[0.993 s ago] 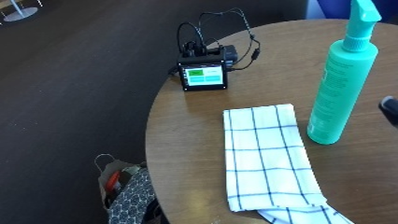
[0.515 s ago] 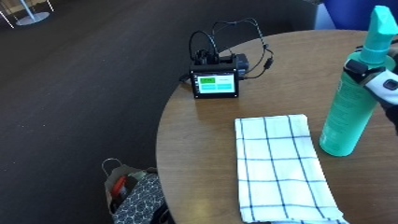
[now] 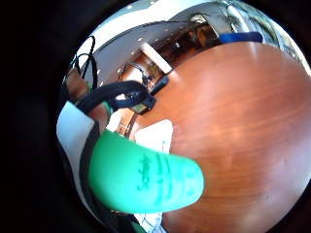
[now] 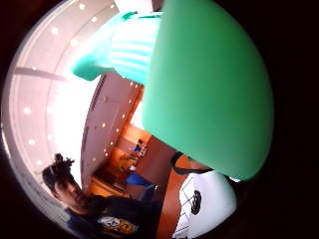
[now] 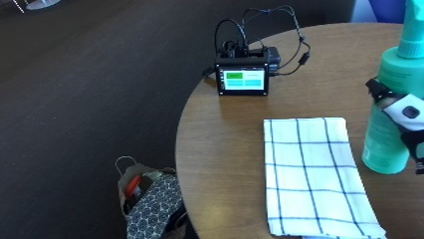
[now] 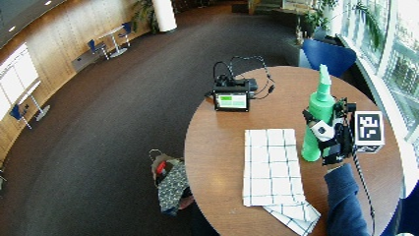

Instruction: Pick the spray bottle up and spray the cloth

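Currently gloved right hand (image 5: 402, 119) wraps the upright green spray bottle (image 5: 393, 99) standing just beside the checked cloth (image 5: 311, 174) on the round table (image 5: 218, 149).

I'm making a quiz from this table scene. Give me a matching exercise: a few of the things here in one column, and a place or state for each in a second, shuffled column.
Things
1. tall green plastic spray bottle
2. white cloth with a blue check
3. small black device with a lit green screen
4. patterned bag

Places or states
A. on the floor beside the table
B. lying flat on the table
C. standing upright, black-gloved right hand against it
D. near the table's far edge, cables attached

Pairs: 1-C, 2-B, 3-D, 4-A
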